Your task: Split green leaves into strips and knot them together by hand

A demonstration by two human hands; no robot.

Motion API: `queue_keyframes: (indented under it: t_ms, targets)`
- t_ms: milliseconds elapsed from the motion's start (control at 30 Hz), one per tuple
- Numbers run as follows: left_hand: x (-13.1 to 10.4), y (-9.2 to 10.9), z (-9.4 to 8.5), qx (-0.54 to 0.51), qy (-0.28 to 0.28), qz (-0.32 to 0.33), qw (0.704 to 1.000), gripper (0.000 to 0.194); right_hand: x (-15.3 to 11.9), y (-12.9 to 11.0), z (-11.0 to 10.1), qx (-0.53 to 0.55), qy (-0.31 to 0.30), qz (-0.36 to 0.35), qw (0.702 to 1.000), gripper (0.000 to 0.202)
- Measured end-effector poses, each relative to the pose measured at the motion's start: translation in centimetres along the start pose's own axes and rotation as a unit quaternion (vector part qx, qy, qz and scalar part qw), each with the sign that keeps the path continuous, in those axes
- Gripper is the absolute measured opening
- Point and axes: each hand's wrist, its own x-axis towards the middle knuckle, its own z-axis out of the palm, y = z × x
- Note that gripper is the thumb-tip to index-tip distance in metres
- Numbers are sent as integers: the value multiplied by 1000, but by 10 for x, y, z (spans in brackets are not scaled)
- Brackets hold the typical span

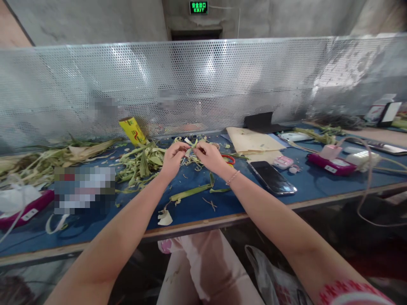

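My left hand [175,157] and my right hand [210,157] meet over the middle of the blue table, fingertips pinched together. Between them is a small pale-green strip of husk [191,148], mostly hidden by the fingers. Shredded green husk scraps [144,163] lie heaped just left of my left hand. Beside my right wrist shows a red loop handle [229,159], perhaps of scissors, partly covered by the hand. A longer green husk strip [192,192] lies nearer to me, below the hands, with a pale scrap [165,217] close to the table edge.
A yellow tube-shaped pack [132,131] leans near the perforated metal screen [203,80]. Dry husks [79,152] spread at left. On the right lie a black phone [272,178], tan paper [251,140], a pink case [283,162] and a purple power strip [332,165] with cables.
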Motion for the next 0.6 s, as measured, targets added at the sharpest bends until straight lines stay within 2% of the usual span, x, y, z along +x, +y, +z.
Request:
queue_keyframes:
  t_ms: [67,167,233,333,433,500,600]
  targets:
    - [1,-3,-1,14,-13,25,1000,15,0,-1,0,25,-15,10,1000,24]
    - [1,-6,3,17,-71,23,997,15,0,0,1,74,-19,26,997,24]
    - [0,-6,6,48,-88,20,995,11,0,3,2,124,-27,50,991,23]
    - [-1,-5,7,90,-69,10,993,5,2,8,4,210,-50,92,972,21]
    - [0,-3,3,118,-62,-11,991,9,3,10,7,283,-75,125,948,22]
    - [1,-2,0,131,-65,-16,989,12,4,8,8,304,-91,138,938,24]
    - [3,-4,-1,134,-54,-8,990,15,5,6,8,284,-113,131,943,23]
